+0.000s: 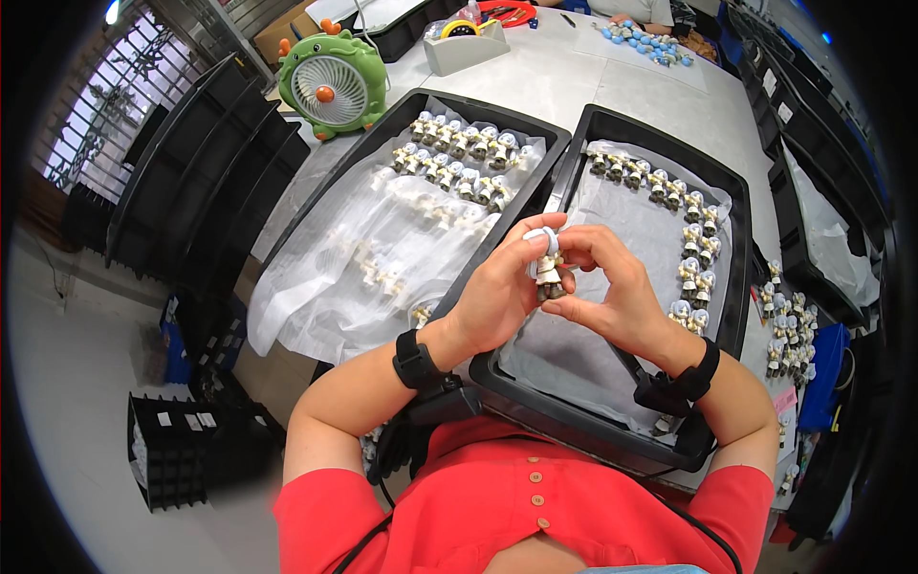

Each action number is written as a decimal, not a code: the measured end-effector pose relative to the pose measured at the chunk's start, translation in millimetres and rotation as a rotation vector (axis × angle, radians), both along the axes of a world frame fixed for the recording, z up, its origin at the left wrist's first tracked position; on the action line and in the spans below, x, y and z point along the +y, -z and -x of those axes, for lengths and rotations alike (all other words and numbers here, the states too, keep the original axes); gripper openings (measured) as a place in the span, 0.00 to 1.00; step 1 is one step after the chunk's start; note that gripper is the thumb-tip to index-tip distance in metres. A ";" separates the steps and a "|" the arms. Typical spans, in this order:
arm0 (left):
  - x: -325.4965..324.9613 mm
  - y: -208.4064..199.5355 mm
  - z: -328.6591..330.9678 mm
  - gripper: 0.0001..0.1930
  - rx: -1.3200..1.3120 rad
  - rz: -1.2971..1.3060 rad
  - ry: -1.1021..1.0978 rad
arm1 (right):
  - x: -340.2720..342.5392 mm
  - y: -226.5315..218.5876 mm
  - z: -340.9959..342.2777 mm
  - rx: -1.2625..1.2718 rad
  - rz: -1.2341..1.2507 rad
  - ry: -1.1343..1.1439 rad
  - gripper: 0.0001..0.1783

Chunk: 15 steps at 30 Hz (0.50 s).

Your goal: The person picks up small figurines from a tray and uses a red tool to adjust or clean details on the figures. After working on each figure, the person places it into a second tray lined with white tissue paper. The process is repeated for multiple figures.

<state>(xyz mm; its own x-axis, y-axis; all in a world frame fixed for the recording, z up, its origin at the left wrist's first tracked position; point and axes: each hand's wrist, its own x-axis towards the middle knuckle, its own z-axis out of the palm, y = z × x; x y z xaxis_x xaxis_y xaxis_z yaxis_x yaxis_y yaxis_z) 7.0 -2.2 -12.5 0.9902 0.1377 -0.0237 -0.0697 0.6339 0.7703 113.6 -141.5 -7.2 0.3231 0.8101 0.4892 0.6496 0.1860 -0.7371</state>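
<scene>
Between both hands, above the near left edge of the right tray, is a small figurine (550, 271) with pale hair, a white outfit and dark feet. My left hand (502, 282) pinches it near the head. The fingers and thumb of my right hand (612, 292) close on its lower side. Below them lies the right black tray (741, 277), lined with white paper; similar figurines (674, 191) stand in it along the far and right sides. The left black tray (430, 96) holds rows of figurines (459, 143), partly covered by thin white sheet (325, 297).
A green fan (335, 81) and a tape dispenser (467, 50) stand at the back. More figurines (792, 330) sit on the table at right. Stacked black crates (201, 153) rise at left. Blue pieces (645, 43) lie before a person (636, 11) across the table.
</scene>
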 end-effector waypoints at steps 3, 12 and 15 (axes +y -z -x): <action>-0.7 -4.1 1.7 0.25 -0.021 0.043 0.003 | 0.3 0.4 0.0 0.021 -0.026 0.006 0.31; 42.6 -38.6 8.8 0.21 -0.074 0.111 -0.329 | -3.3 -8.1 -3.6 0.081 -0.086 0.130 0.21; 60.4 -61.2 18.8 0.19 -0.120 0.093 -0.422 | -4.5 -12.2 -2.9 0.085 -0.112 0.114 0.21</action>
